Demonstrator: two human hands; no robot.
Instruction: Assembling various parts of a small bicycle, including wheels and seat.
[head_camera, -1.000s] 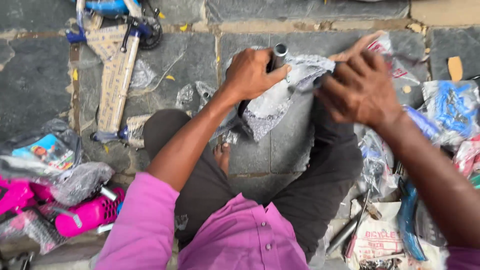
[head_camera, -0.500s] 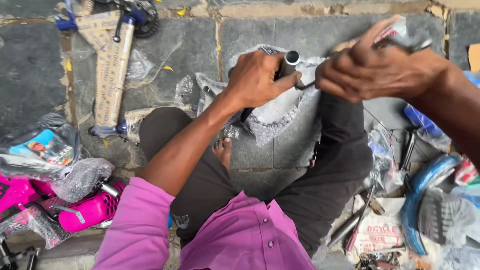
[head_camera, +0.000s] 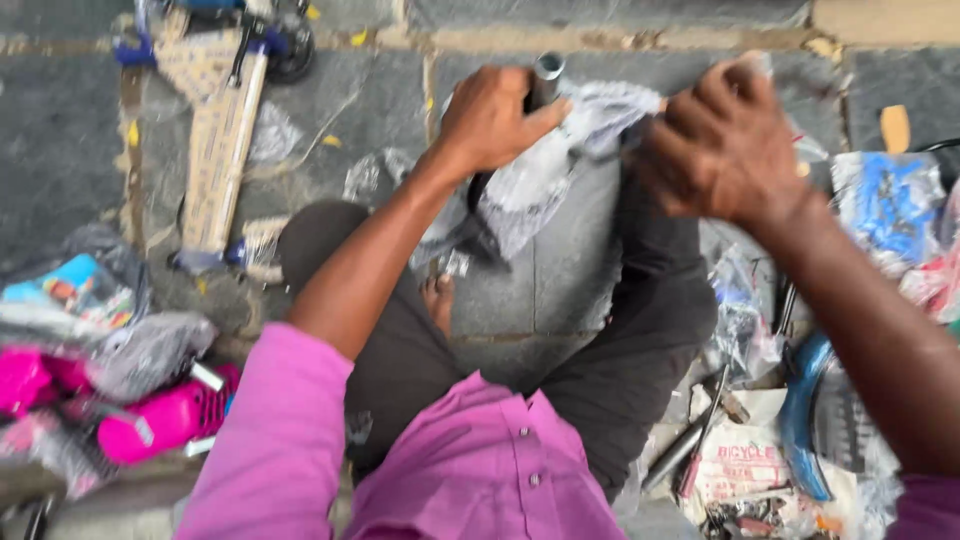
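I sit on a grey stone floor in a pink shirt and dark trousers. My left hand (head_camera: 492, 120) grips a dark metal tube (head_camera: 546, 72) whose open end sticks up past my thumb. Clear plastic wrapping (head_camera: 545, 170) hangs around the tube below that hand. My right hand (head_camera: 722, 145) is closed on the wrapping's right side, blurred by motion. Whether it pinches only plastic or also a small part is hidden.
A cardboard-wrapped kick scooter (head_camera: 215, 140) lies at the upper left. Pink plastic parts in bags (head_camera: 150, 420) sit at the left edge. Bagged parts, a blue curved mudguard (head_camera: 800, 420), tools and printed paper (head_camera: 745, 465) crowd the right side.
Both hands have shifted slightly left and lower in view with the tube and wrapping. My right hand has turned, knuckles now up, still on the plastic.
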